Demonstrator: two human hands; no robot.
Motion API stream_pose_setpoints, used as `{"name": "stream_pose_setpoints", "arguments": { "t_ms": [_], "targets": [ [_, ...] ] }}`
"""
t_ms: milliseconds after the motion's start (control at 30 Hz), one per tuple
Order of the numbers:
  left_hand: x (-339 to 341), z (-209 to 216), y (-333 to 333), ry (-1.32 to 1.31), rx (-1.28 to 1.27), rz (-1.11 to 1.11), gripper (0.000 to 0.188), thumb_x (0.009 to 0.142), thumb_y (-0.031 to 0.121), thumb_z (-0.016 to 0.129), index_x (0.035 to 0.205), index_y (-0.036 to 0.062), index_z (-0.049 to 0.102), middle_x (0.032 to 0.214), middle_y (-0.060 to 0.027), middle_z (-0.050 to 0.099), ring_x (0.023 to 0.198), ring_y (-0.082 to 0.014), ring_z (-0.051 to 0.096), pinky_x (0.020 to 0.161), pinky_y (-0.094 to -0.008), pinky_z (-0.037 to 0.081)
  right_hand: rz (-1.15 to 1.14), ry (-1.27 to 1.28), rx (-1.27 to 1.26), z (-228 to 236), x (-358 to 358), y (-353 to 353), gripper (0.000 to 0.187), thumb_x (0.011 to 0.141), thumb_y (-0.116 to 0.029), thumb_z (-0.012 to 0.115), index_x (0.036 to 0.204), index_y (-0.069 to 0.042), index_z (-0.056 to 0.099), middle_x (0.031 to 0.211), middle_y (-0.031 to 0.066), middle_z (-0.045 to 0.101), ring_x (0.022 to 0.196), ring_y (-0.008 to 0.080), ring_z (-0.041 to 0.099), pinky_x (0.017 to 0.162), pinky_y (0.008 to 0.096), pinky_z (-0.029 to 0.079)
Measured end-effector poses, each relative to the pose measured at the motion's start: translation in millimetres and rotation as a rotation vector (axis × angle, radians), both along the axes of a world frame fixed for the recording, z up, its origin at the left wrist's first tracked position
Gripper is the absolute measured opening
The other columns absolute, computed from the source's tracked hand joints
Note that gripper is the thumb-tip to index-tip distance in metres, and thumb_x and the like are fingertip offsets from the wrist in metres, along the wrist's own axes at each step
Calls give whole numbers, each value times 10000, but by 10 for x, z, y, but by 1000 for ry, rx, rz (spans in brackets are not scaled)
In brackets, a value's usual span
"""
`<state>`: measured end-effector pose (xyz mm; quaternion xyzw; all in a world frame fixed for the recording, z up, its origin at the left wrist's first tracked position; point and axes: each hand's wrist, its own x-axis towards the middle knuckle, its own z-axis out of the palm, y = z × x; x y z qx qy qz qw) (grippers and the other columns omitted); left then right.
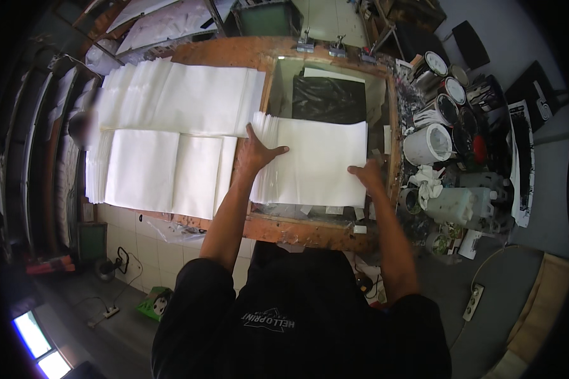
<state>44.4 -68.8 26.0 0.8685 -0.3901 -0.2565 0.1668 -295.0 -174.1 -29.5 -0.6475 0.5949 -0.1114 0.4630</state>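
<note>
A fanned stack of white paper sheets (322, 158) lies on the glass part of the wooden table, in front of a black sheet (329, 98). My left hand (259, 153) rests at the left edge of this stack, thumb and index finger spread wide apart. At the right edge, my right hand (368, 175) has its thumb over the top sheet and its other fingers at the side, partly hidden. To the left of my left hand lie more white sheets in two rows, a far row (199, 98) and a near row (142, 167), overlapping in layers.
The worn wooden table frame (297, 230) runs along my front. Metal clamps (337, 47) sit at its far edge. On the right stand paint cans (435, 63), a white bucket (427, 144) and translucent jugs (458, 207). A rack (41, 139) is at the left.
</note>
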Motion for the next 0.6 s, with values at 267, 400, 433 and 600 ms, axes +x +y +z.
{"name": "stream_pose_setpoints", "arguments": {
  "t_ms": [267,400,433,600],
  "targets": [
    [-38,-117,139,9,-126,-77,1328,654,320,937,1564,-82,58,1394,-363,509,1271,-481,549,1078,-452,475,-45,236,-265,35,196,228,326,879,-285,709,1012,13,713,947,272,715,893,462,698,814,493,548],
    [-313,295,175,-104,-446,3,1227,698,199,914,1570,-48,86,1460,-366,430,1327,-475,488,1116,-480,430,-107,-22,-512,280,271,533,257,940,-223,660,1037,10,711,888,286,690,863,468,689,766,502,537],
    [-378,391,254,-190,-576,30,1213,707,174,908,1573,-37,84,1471,-367,409,1331,-482,471,1124,-498,417,-166,-99,-538,491,296,671,247,939,-199,666,1064,10,713,883,274,698,857,453,695,756,485,544],
    [-679,345,544,-124,-890,297,1161,678,232,954,1496,-94,197,1427,-270,446,1316,-401,472,1134,-477,389,-340,-268,-464,703,133,1134,332,959,-241,700,1159,23,696,1025,163,750,927,294,730,821,404,555]
  ]
}}
